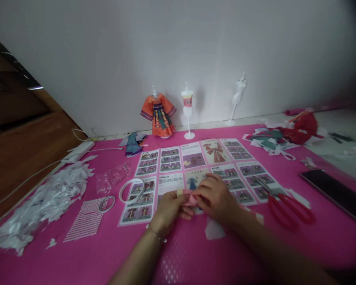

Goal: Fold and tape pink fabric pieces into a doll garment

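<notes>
A small piece of pink fabric [191, 200] is pinched between my two hands, above the printed instruction sheet [169, 181]. My left hand [170, 208] is closed on its left side, with a pale yellow strip showing by the thumb. From the right, my right hand [215, 198] grips the same piece, fingertips close to the left ones. Part of the fabric is hidden by the fingers. Just below my right hand lies a translucent white scrap [214, 229]. A patterned strip [255, 216] sits partly under the right forearm.
Red-handled scissors [290, 206] and a black phone [334, 192] lie to the right. Tape rolls [132, 191], a bead sheet [86, 217] and crumpled white scraps [47, 206] are leftward. At the back stand a dressed mannequin [158, 114], a partly wrapped mannequin [188, 109] and a bare mannequin [238, 97].
</notes>
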Demonstrator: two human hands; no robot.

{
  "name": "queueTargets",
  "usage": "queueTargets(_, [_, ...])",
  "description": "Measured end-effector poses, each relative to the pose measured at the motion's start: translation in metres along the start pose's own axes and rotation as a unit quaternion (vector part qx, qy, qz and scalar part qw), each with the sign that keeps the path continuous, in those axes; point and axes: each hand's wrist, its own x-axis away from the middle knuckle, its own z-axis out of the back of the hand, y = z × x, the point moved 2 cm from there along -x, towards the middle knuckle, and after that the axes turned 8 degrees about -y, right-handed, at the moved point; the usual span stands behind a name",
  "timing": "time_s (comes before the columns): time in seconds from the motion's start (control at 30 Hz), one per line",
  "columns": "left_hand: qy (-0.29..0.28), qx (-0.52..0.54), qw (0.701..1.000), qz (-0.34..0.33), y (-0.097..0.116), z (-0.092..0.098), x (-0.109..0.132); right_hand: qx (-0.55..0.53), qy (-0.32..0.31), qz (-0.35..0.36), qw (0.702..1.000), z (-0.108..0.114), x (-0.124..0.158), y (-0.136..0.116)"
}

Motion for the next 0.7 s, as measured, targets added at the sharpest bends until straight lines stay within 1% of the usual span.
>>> queueTargets(0.3, [-0.004,0.0,1.0,0.001,0.0001,-0.0003,0.001,0.002,-0.019,0.0,1.0,0.0003,-0.0001,-0.0026])
queueTargets(0.53, [-0.015,0.024,1.0,0.002,0.0045,-0.001,0.0049,0.006,-0.013,0.012,1.0,0.0027,-0.0005,-0.0038])
queueTargets(0.7, [-0.01,0.028,1.0,0.001,0.0051,-0.0015,0.0057,-0.009,-0.01,0.007,1.0,0.0065,-0.0021,-0.0074])
